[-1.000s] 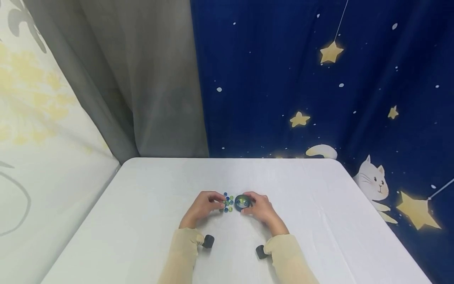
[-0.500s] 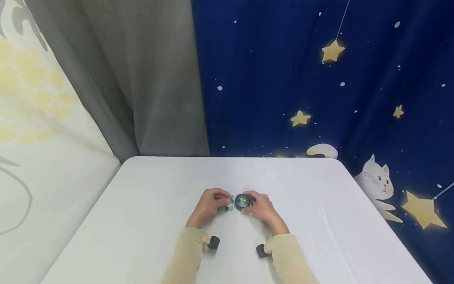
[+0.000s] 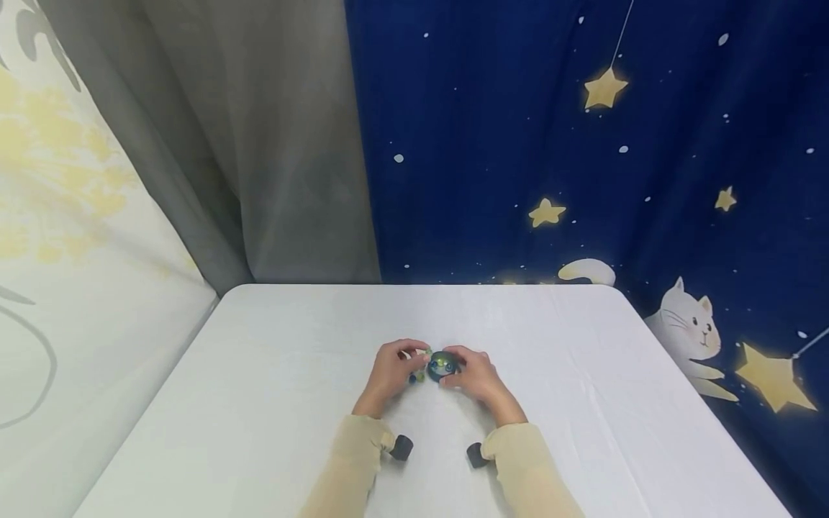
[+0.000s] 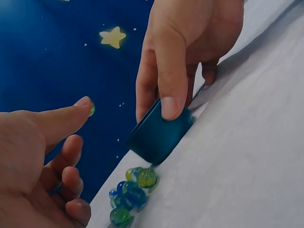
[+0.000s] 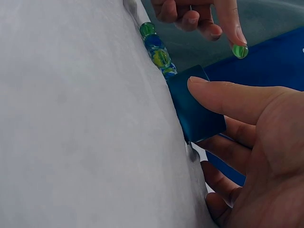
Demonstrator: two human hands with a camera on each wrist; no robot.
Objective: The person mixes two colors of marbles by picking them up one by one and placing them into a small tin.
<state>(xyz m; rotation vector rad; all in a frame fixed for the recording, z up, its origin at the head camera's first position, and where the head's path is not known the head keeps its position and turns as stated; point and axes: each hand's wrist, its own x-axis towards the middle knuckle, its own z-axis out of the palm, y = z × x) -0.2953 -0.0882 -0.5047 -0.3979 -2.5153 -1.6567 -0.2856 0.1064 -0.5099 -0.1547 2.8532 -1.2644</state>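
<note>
My left hand (image 3: 392, 370) pinches a green glass marble (image 5: 240, 51) between thumb and a fingertip, raised above the table beside a small round teal container (image 4: 159, 137). The right hand (image 3: 479, 375) grips the container's side, thumb on the near wall and fingers round the far wall. It stands upright on the white table, and marbles show inside it in the head view. Several blue, green and yellow-green marbles (image 4: 130, 194) lie in a cluster just left of it, partly hidden under my left hand in the head view.
A white cloth covers the table (image 3: 291, 338). Black wrist devices (image 3: 401, 447) sit at both sleeve cuffs. Behind the table's far edge hang a grey curtain (image 3: 298, 144) and a dark blue curtain (image 3: 479, 144) with stars and a cat.
My left hand has moved right and slightly away from me, from the marble cluster to the container's left rim, with the marble pinched. The right hand and container have stayed nearly still.
</note>
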